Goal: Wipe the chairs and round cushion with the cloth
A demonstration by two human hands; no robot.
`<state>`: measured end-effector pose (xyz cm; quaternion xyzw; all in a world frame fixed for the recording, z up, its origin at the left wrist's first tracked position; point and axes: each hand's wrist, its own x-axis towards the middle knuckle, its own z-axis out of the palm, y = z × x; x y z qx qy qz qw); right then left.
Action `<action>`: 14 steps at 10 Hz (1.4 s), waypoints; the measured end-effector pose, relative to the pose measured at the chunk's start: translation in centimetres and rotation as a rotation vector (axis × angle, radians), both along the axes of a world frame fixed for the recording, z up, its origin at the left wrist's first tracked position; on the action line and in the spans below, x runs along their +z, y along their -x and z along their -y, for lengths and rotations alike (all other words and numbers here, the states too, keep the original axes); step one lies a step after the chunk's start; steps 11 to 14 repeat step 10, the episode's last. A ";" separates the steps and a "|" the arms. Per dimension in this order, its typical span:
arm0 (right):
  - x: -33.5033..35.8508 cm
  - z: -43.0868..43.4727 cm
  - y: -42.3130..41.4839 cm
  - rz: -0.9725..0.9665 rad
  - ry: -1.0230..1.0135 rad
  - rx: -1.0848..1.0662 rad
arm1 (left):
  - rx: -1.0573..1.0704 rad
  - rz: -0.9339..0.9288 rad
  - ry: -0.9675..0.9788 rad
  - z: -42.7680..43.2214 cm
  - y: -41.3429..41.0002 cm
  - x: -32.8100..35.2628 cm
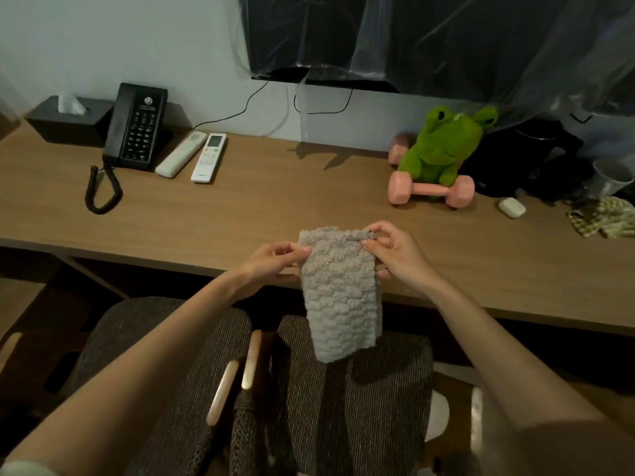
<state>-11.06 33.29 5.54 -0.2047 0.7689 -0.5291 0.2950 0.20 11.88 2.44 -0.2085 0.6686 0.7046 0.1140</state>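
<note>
A fluffy grey cloth (338, 297) hangs folded lengthwise in front of me, above the desk's front edge. My left hand (275, 261) pinches its upper left edge. My right hand (391, 254) pinches the upper right corner with thumb and fingers. Below stand two chairs side by side with dark striped fabric seats: the left chair (161, 338) and the right chair (388, 400), their pale wooden armrests (237, 376) meeting in the middle. No round cushion shows in this view.
A long wooden desk (240, 207) runs across, bearing a black phone (137, 127), a tissue box (68, 120), two white remotes (194, 156), a green frog plush (443, 146) with pink dumbbells (431, 190), a black kettle (539, 156) and a white earbud case (512, 207).
</note>
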 end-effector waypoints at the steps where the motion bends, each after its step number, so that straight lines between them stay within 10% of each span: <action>1: -1.2 2.3 4.2 -0.077 -0.021 -0.074 | 0.129 -0.020 0.234 1.7 4.3 0.3; 3: -3.6 7.2 7.6 -0.521 -0.159 -0.177 | 0.331 -0.253 0.665 1.6 10.8 -3.4; 5: -13.1 6.2 1.5 -0.559 -0.741 0.387 | -0.212 -0.034 1.260 -1.2 6.3 -13.3; 9: -12.7 10.7 8.4 -0.593 -0.894 0.474 | -0.275 0.237 1.280 2.1 12.0 -11.6; 14: -10.0 11.1 8.2 -0.555 -0.782 0.437 | -0.230 0.146 1.212 2.4 10.4 -9.5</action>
